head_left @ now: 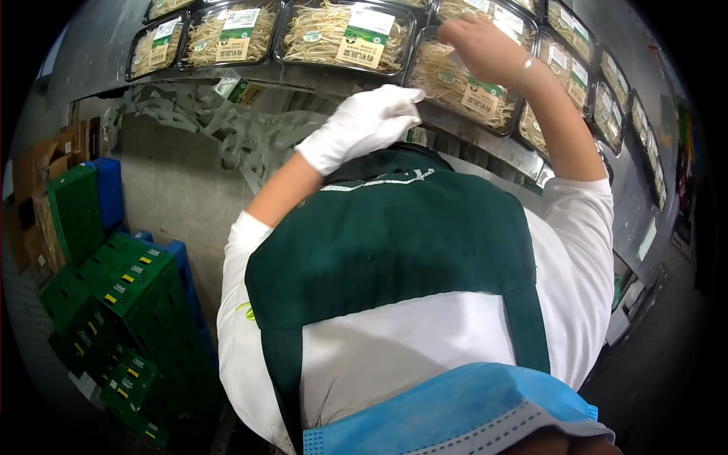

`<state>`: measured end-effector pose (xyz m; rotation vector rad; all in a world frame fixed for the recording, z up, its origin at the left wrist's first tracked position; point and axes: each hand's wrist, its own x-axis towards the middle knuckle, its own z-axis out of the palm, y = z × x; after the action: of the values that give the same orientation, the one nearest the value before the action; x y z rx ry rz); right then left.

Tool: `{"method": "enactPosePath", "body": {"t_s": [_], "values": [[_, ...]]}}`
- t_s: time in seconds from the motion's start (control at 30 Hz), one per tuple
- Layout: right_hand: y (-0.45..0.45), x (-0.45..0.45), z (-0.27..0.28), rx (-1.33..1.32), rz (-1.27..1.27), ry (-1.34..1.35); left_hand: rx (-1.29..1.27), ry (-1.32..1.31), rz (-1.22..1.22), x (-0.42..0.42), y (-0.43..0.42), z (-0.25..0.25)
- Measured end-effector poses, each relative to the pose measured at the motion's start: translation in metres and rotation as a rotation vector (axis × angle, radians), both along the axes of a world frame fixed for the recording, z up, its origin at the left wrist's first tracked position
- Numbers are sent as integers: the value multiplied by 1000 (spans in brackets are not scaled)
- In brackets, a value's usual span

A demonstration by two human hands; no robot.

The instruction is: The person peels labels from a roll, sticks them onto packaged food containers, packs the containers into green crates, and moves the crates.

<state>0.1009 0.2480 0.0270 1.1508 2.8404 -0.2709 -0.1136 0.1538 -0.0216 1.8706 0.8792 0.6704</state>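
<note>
My left hand, in a white glove, is by the near left corner of a black tray of bean sprouts. Its fingers are curled together, and what they may hold is hidden. Above the same tray is my right hand, bare and bent down at the wrist, with its fingers drawn together over the film. Whatever lies between those fingertips cannot be made out. A green and tan label shows on the tray beneath the right hand. Left of it sits another labelled sprout tray.
More packed sprout trays line the metal table, curving away to the right. Grey-green strips of backing paper hang below its front edge. Green crates are stacked at lower left, near cardboard boxes.
</note>
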Motion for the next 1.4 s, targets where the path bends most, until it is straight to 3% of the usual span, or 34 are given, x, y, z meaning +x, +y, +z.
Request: {"method": "enactPosePath", "body": {"t_s": [0.1,0.17,0.23,0.3,0.33,0.37,0.43,0.5,0.57,0.6,0.63,0.67,0.73,0.83,0.87,0.9,0.93,0.97,1.0,1.03,1.07,1.13,1.17,1.23,1.3,1.37,1.4], "values": [[2,-10,-12,-13,38,-113,-697,-184,176,-26,-17,24],[2,-5,-25,55,35,-41,-813,-341,258,-43,-29,18],[-8,12,-38,112,-3,101,-849,-494,367,-55,-38,23],[-24,25,-50,397,-251,377,-853,-559,396,-63,-44,20],[-36,22,-50,264,-302,391,-797,-673,425,-64,-46,21],[-45,13,-51,132,-321,254,-741,-784,455,-63,-48,23],[-62,4,-61,322,-188,52,-700,-752,434,-64,-46,25],[-57,7,-56,322,-189,16,-696,-766,342,-66,-42,27],[-49,15,-47,24,-217,230,-687,-790,347,-62,-40,29],[-59,-5,-16,-180,-482,341,-726,-783,357,-61,-38,31],[-66,-12,-15,-169,-441,623,-771,-774,367,-58,-38,32],[-75,-30,-4,-319,-397,729,-815,-745,476,-51,-36,41],[-92,-65,2,-526,-267,866,-735,-734,455,-48,-37,33],[-101,-86,1,-719,-340,1023,-583,-675,477,-42,-33,33],[-92,-82,1,-461,-245,1030,-602,-589,494,-38,-32,37],[-76,-72,11,-309,-224,919,-619,-503,511,-33,-30,43],[-47,-52,5,-278,-327,876,-670,-470,381,-39,-27,41],[-7,-24,2,-370,-557,816,-742,-499,337,-42,-27,41],[42,10,-5,-194,-603,781,-767,-543,364,-45,-27,39],[106,51,-28,-239,-770,840,-791,-588,394,-49,-28,37],[135,72,-17,-18,-863,581,-736,-484,459,-54,-27,36],[216,129,-80,77,-841,739,-788,-497,567,-63,-24,46],[236,133,-91,115,-825,603,-769,-488,634,-68,-25,48],[234,105,-83,216,-868,107,-758,-449,708,-76,-27,50],[200,78,-74,540,-718,-52,-729,-383,715,-91,-34,37],[170,51,-25,368,-870,-326,-760,-395,739,-99,-41,29],[178,61,-29,363,-863,-325,-800,-496,785,-95,-40,35]]}}
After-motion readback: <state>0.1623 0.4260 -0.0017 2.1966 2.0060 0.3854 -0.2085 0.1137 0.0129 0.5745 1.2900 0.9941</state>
